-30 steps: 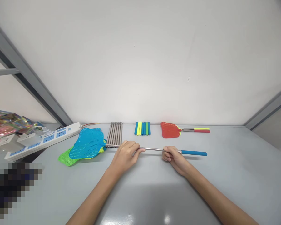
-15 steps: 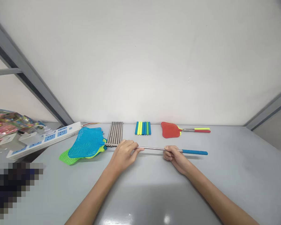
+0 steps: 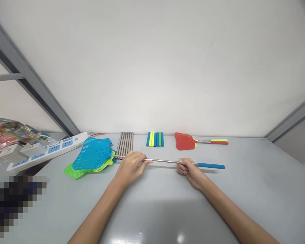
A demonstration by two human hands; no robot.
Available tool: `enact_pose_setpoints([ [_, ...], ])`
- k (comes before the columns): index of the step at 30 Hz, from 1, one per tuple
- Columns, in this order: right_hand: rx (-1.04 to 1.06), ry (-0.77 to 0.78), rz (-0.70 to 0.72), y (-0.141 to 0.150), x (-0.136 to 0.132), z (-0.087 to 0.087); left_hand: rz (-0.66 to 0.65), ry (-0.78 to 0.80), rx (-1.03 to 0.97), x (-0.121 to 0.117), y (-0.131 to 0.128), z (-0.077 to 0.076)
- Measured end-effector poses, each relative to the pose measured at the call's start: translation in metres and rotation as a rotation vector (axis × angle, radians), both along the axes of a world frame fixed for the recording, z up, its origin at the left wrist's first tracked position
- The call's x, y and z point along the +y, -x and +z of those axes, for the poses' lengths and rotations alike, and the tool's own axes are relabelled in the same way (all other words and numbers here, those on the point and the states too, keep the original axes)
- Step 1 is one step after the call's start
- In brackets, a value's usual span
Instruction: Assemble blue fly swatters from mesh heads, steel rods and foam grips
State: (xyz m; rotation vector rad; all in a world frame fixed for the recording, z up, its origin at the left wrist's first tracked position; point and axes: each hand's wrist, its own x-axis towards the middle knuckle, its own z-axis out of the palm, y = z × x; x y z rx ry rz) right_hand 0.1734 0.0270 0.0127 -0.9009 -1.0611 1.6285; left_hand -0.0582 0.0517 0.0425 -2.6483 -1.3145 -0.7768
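Two bare hands, both mine, hold one fly swatter level above a smooth grey worktop [image 3: 152, 210]. Its broad blue perforated plastic head [image 3: 91, 156] is on my left, its long, thin silver metal rod [image 3: 165, 161] runs across in front of me, and its slim blue cylindrical handle [image 3: 210, 165] points to my right. My left hand [image 3: 130, 167] has its grip narrow on the rod, near the head, with the thumb stretched along the metal. My right hand [image 3: 190, 171] has its grip closed around the rod just beside the handle, fingers curled under.

Partly beneath the blue head are a bright green perforated swatter head [image 3: 76, 172] and a yellow one [image 3: 108, 164]. Beyond my left hand, a row of grey metal rods [image 3: 125, 145] lies side by side. Near the white wall [image 3: 152, 67] is a neat row of short blue, yellow and green tubes [image 3: 155, 139]. To the right of these lies a red perforated swatter head [image 3: 185, 141] with yellow showing at its edge, beside two handles, one yellow [image 3: 219, 140] and one red [image 3: 220, 143]. At far left are a white power strip with blue sockets [image 3: 53, 150] and colourful clear-plastic packages [image 3: 5, 137].
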Motion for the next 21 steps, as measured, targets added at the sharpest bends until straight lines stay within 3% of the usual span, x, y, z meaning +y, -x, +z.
enact_pose_setpoints([
  [21,-0.003,-0.012,0.001,-0.0068,0.0037,0.0001,0.015,0.013,-0.008,0.0052,0.0088,-0.0029],
])
